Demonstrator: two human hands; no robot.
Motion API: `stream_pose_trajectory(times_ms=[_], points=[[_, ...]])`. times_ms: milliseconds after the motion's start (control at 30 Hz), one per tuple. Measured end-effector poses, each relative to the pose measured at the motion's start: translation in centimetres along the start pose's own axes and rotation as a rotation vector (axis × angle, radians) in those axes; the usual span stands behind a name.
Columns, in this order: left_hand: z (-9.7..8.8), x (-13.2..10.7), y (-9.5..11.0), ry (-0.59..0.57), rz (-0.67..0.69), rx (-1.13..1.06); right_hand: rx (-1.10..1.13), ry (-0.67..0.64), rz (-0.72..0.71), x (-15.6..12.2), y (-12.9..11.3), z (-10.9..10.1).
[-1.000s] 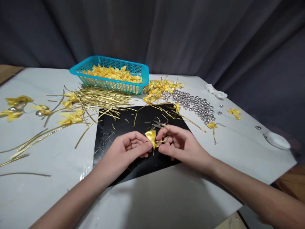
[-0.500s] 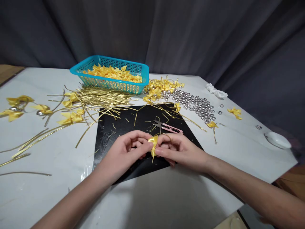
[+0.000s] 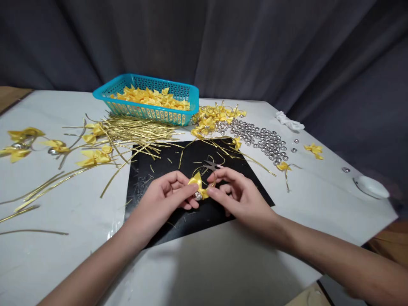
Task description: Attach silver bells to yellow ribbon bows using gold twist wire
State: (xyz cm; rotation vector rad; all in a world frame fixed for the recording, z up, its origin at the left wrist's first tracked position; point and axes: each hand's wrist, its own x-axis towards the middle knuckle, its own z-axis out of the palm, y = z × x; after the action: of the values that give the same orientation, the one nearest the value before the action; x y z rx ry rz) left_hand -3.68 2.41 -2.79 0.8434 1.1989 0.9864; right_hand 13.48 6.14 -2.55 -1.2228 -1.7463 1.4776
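Note:
A small yellow ribbon bow (image 3: 198, 187) with a silver bell at its underside is pinched between both of my hands above a black mat (image 3: 159, 170). My left hand (image 3: 165, 199) grips it from the left with thumb and fingers closed. From the right, my right hand (image 3: 237, 193) pinches the bow and a thin gold wire looped round it. Small snips (image 3: 210, 165) lie on the mat just behind my right fingers, mostly hidden by them.
A blue basket (image 3: 149, 97) of yellow bows stands at the back. Gold wire ties (image 3: 127, 131) spread on the left, with finished bows (image 3: 92, 157) beside them. Silver bells (image 3: 261, 140) lie at the right, a white dish (image 3: 371, 187) near the right edge.
Both hands have turned the bow over, so the silver bell now shows beneath it. My right hand has shifted forward and covers the snips' pink handle.

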Motion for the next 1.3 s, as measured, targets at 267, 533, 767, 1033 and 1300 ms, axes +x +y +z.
stream_pose_trajectory(times_ms=[267,533,767,1033,1300], points=[[-0.1,0.0,0.0,-0.027,0.007,-0.082,0.034,-0.147,0.022,0.1,0.4,-0.2],[0.3,-0.2,0.1,-0.098,0.087,0.085,0.028,-0.093,-0.055,0.1,-0.2,-0.5],[0.3,-0.2,0.2,-0.065,0.065,0.099,0.005,-0.183,0.010,0.5,-0.5,-1.2],[0.4,-0.1,0.4,-0.099,0.048,0.108,0.110,-0.231,0.060,0.4,-0.2,-0.7],[0.2,-0.1,0.1,-0.085,0.039,0.110,0.189,-0.253,0.090,0.6,-0.1,-1.0]])
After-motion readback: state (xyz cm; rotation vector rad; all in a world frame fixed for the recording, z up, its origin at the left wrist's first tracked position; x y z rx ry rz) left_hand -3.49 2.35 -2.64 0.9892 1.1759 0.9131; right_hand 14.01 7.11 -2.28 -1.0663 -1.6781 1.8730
